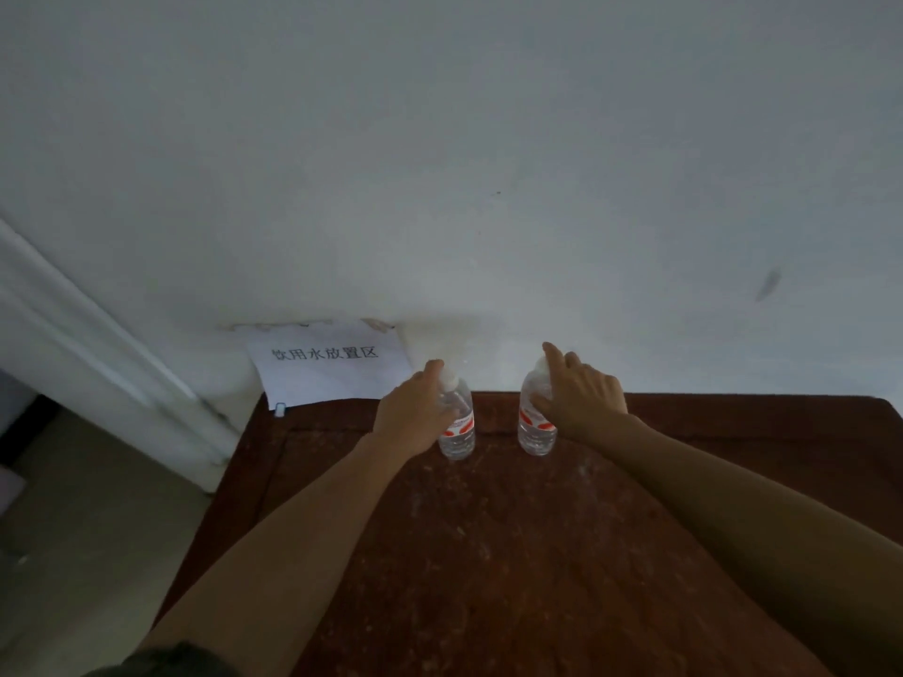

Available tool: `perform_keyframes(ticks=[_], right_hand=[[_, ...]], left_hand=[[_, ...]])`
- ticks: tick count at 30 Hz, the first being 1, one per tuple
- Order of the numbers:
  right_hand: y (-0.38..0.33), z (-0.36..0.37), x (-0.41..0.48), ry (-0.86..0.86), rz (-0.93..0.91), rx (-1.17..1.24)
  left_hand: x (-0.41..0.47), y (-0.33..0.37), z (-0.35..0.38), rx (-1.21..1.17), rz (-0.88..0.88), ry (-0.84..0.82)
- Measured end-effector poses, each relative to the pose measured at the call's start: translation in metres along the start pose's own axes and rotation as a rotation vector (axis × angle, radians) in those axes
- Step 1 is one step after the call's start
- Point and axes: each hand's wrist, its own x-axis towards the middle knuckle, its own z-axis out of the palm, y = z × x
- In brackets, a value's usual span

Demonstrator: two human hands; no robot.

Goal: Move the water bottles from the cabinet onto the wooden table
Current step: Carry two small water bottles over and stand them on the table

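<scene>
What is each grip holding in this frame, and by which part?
The left-hand grip holds the left water bottle by its neck and shoulder; the right-hand grip holds the right water bottle likewise. Both stand on the wooden table.

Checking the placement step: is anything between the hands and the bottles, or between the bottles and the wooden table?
Nothing visible. The left hand holds the left bottle, the right hand holds the right bottle; both bottles stand upright on the wooden table.

gap between left bottle (459, 439) and right bottle (535, 439) on wooden table (537, 579), wall (488, 188) close behind both
</scene>
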Motion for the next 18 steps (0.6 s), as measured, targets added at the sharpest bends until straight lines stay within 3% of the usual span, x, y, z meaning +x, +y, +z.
perform_keyframes(ticks=[4, 8, 18], right_hand=[[-0.002, -0.01, -0.011, 0.149, -0.071, -0.185], [-0.04, -0.031, -0.03, 0.196, -0.207, -0.155], [-0.221, -0.01, -0.135, -0.071, -0.645, -0.101]], left_hand=[[-0.037, -0.014, -0.008, 0.08, -0.072, 0.021], [-0.089, -0.04, -0.022, 0.126, -0.15, 0.009], [-0.283, -0.146, -0.08, 0.092, -0.36, 0.059]])
